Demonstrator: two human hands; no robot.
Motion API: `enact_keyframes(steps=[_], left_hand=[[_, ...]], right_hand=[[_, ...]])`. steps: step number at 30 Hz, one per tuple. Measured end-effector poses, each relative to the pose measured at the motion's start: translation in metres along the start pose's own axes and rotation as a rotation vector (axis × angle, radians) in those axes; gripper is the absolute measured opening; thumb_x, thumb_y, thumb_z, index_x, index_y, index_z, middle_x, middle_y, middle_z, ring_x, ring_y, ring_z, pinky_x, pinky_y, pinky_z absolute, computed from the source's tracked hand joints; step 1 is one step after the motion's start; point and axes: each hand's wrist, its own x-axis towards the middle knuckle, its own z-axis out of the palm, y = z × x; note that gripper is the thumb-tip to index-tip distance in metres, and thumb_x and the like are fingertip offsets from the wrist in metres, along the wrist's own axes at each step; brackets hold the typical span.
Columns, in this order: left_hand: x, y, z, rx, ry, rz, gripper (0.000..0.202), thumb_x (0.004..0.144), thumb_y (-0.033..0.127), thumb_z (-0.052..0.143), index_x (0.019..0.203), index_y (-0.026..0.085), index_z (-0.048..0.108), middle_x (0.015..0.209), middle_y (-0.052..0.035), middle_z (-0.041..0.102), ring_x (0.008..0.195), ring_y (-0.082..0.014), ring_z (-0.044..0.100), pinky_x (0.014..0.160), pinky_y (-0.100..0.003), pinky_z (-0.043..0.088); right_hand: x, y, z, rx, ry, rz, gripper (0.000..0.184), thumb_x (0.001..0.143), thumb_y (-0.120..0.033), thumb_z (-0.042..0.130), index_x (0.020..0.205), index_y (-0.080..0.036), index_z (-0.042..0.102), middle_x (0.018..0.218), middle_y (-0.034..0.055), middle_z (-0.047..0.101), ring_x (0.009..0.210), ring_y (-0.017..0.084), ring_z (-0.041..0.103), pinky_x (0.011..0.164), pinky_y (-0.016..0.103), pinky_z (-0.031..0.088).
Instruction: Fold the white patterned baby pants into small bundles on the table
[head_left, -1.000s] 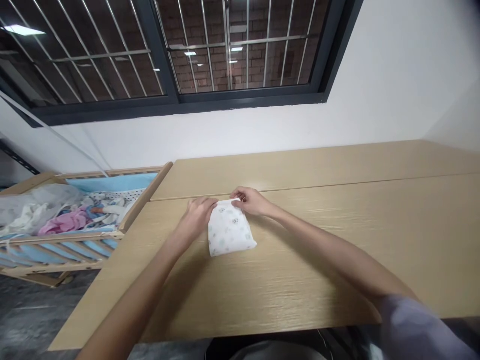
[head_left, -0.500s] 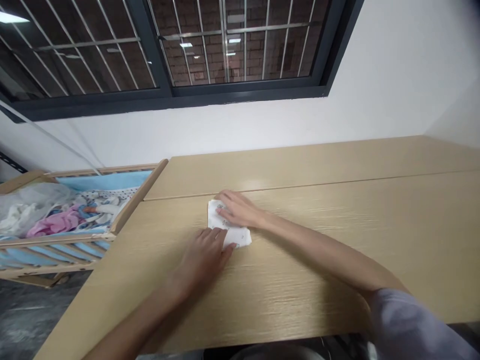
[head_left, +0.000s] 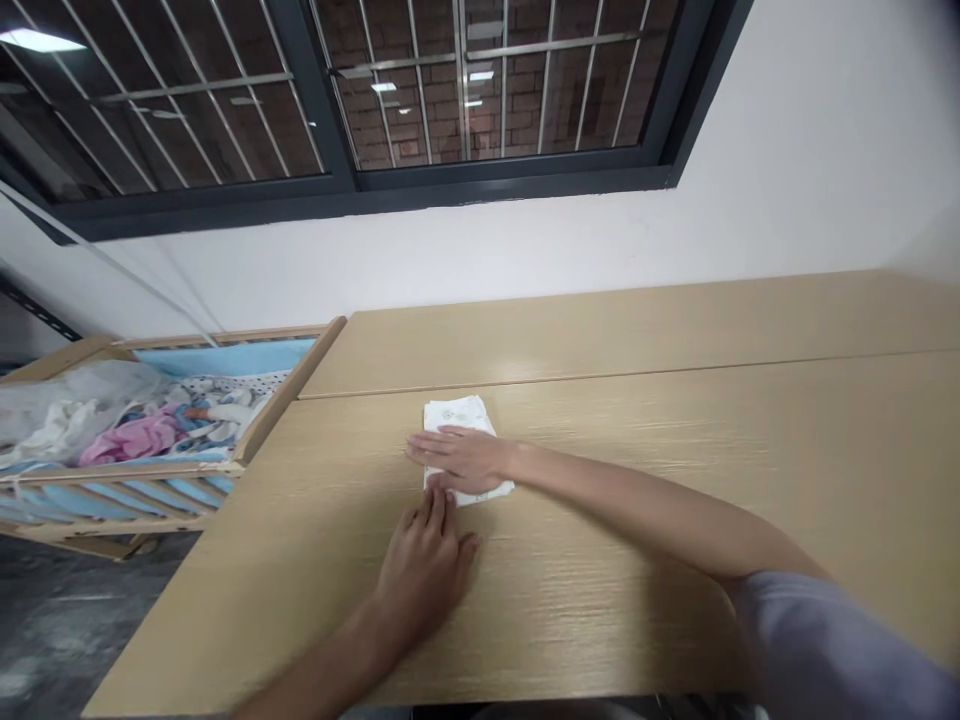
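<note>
A small white folded cloth (head_left: pixel 459 411) with a faint printed pattern lies flat on the light wooden table (head_left: pixel 637 520). Across its middle rests my right hand (head_left: pixel 466 460), palm down with fingers stretched out to the left. My left hand (head_left: pixel 427 555) is at the cloth's near edge, its fingers extended and their tips close to my right hand. Whether those tips touch the cloth or the other hand I cannot tell. Part of the cloth is hidden beneath my right hand.
A wooden crib (head_left: pixel 292 395) with blue lining stands left of the table. Inside it are a pink cloth (head_left: pixel 135 440), other fabrics and a clear plastic bag (head_left: pixel 90 395). Behind the table are a white wall (head_left: pixel 480 250) and a dark-framed barred window (head_left: pixel 510 180).
My right hand has slid from the cloth's upper edge down over its middle. My left hand has let go of the near side and drawn slightly back toward me.
</note>
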Motion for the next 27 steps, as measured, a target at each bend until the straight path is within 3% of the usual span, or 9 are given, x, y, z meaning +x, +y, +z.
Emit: enact_keyframes(steps=[6, 10, 15, 18, 20, 23, 27], left_hand=[[-0.001, -0.002, 0.005, -0.015, -0.034, -0.029, 0.051, 0.101, 0.035, 0.039, 0.131, -0.001, 0.058, 0.137, -0.0306, 0.055, 0.127, -0.0381, 0.057, 0.096, -0.048, 0.053], [0.001, -0.002, 0.000, -0.009, -0.059, -0.025, 0.046, 0.101, 0.031, 0.040, 0.131, 0.001, 0.059, 0.138, -0.0286, 0.056, 0.128, -0.0358, 0.057, 0.096, -0.046, 0.053], [0.004, -0.012, -0.009, -0.073, -0.030, 0.032, 0.035, 0.099, 0.020, 0.042, 0.124, 0.010, 0.064, 0.134, -0.0202, 0.062, 0.127, -0.0307, 0.059, 0.096, -0.044, 0.054], [0.008, -0.027, -0.014, -0.175, -0.042, 0.013, 0.033, 0.099, 0.021, 0.043, 0.123, 0.016, 0.066, 0.131, -0.0139, 0.066, 0.120, -0.0273, 0.064, 0.098, -0.046, 0.053], [0.010, -0.039, -0.015, -0.242, -0.080, -0.010, 0.030, 0.098, 0.022, 0.047, 0.121, 0.019, 0.067, 0.128, -0.0111, 0.069, 0.114, -0.0262, 0.067, 0.099, -0.046, 0.053], [0.013, -0.055, -0.012, -0.310, -0.115, -0.017, 0.030, 0.096, 0.022, 0.051, 0.121, 0.020, 0.067, 0.123, -0.0093, 0.071, 0.111, -0.0262, 0.067, 0.098, -0.045, 0.054], [0.016, -0.063, -0.006, -0.328, -0.082, 0.015, 0.030, 0.099, 0.023, 0.044, 0.116, 0.019, 0.069, 0.120, -0.0098, 0.072, 0.114, -0.0260, 0.065, 0.099, -0.044, 0.054]], right_hand=[[0.011, 0.059, -0.016, -0.048, 0.021, 0.161, 0.063, 0.106, -0.050, 0.026, 0.160, -0.018, 0.020, 0.166, 0.0087, 0.016, 0.155, 0.023, 0.011, 0.126, 0.047, 0.010], [0.011, 0.073, -0.020, -0.022, 0.039, 0.199, 0.065, 0.106, -0.051, 0.024, 0.160, -0.015, 0.022, 0.166, 0.0114, 0.017, 0.154, 0.025, 0.014, 0.125, 0.047, 0.013], [-0.006, 0.038, -0.043, -0.034, 0.167, 0.190, 0.064, 0.106, -0.051, 0.028, 0.158, -0.013, 0.025, 0.165, 0.0163, 0.021, 0.153, 0.029, 0.018, 0.122, 0.050, 0.019], [-0.028, 0.000, -0.060, -0.048, 0.222, 0.200, 0.051, 0.103, -0.048, 0.040, 0.141, -0.015, 0.051, 0.141, 0.0186, 0.053, 0.131, 0.032, 0.048, 0.109, 0.051, 0.037], [-0.044, -0.022, -0.065, -0.044, 0.156, 0.210, 0.043, 0.100, -0.051, 0.047, 0.119, -0.016, 0.064, 0.115, 0.0154, 0.065, 0.107, 0.030, 0.060, 0.096, 0.047, 0.046], [-0.065, -0.046, -0.059, -0.111, 0.006, 0.239, 0.043, 0.093, -0.055, 0.059, 0.107, -0.015, 0.067, 0.105, 0.0151, 0.066, 0.094, 0.030, 0.063, 0.084, 0.044, 0.050], [-0.083, -0.064, -0.040, -0.285, 0.009, 0.262, 0.020, 0.096, -0.025, 0.055, 0.110, -0.013, 0.064, 0.108, 0.0164, 0.065, 0.098, 0.028, 0.063, 0.085, 0.041, 0.049]])
